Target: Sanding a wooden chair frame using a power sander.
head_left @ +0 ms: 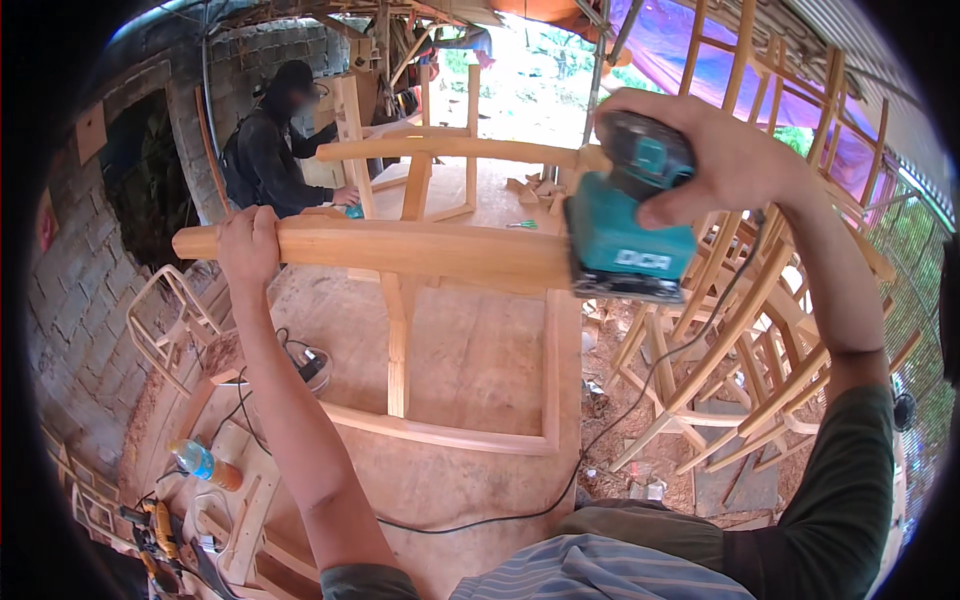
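A wooden chair frame stands on the worktable, its broad top rail running across in front of me. My left hand is closed around that rail near its left end. At the rail's right end, my right hand grips a teal and black electric sander from above. The sander's pad sits against the rail's end, and the tool looks slightly blurred. Its dark cord hangs down and loops back across the table. The sander hides the right tip of the rail.
Across the table, a person in dark clothes works at another frame. Wooden frames are stacked on the right. A bottle of orange drink and a yellow power tool lie at lower left. Wood offcuts lie at the far end.
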A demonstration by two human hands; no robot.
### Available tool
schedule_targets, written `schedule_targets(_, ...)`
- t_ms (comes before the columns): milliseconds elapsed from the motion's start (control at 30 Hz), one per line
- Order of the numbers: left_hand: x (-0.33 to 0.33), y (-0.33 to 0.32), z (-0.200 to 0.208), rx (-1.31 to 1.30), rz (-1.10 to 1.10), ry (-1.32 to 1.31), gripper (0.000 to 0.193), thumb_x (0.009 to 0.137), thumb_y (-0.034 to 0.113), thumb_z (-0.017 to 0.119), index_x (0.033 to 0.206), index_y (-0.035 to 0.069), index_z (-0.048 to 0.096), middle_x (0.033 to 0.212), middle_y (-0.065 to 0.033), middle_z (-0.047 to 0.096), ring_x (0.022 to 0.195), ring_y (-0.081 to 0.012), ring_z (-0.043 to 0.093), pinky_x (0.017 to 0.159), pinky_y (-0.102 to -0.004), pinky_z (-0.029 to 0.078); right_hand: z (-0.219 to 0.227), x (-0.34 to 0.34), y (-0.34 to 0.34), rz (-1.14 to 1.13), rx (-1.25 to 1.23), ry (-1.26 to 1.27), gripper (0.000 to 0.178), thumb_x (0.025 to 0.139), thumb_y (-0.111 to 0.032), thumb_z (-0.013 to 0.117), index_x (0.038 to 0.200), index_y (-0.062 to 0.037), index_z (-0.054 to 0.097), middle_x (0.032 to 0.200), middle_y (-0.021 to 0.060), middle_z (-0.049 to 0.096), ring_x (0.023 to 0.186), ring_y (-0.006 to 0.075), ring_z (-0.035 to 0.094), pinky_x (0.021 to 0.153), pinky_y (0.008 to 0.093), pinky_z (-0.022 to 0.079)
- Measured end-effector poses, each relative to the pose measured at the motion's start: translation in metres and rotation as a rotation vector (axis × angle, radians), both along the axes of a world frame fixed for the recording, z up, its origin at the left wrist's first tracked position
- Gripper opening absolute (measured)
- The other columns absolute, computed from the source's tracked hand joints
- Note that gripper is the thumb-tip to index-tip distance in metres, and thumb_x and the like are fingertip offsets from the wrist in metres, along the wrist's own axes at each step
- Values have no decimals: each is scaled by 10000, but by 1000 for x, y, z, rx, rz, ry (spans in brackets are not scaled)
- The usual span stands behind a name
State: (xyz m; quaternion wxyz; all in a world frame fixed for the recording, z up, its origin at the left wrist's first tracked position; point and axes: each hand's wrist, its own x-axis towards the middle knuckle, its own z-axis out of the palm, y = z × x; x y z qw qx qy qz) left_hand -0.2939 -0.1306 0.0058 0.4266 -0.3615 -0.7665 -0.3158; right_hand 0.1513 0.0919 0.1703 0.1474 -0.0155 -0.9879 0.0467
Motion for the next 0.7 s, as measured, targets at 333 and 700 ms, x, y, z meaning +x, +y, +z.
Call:
schedule_targets(333, -14, 6, -4, -51, -6, 132, 335, 929, 254, 440, 806, 47, 673, 921, -163, 705, 977, -402, 601, 927, -478, 424, 9, -148, -49, 117, 92, -18, 685, 660, -380, 825, 1234, -78, 606, 1028, 111, 677, 919, 262, 648, 815, 382, 522)
schedule_targets(700, -26, -7, -12, -64, -26, 164, 321, 923, 262, 461, 821, 42, 671, 936, -160, 717, 939, -395, 617, 886, -488, 449, 9, -60, -14, 63, -102, -117, 696, 668, -386, 824, 1256, -94, 594, 1062, 124, 685, 928, 265, 662, 818, 386, 527)
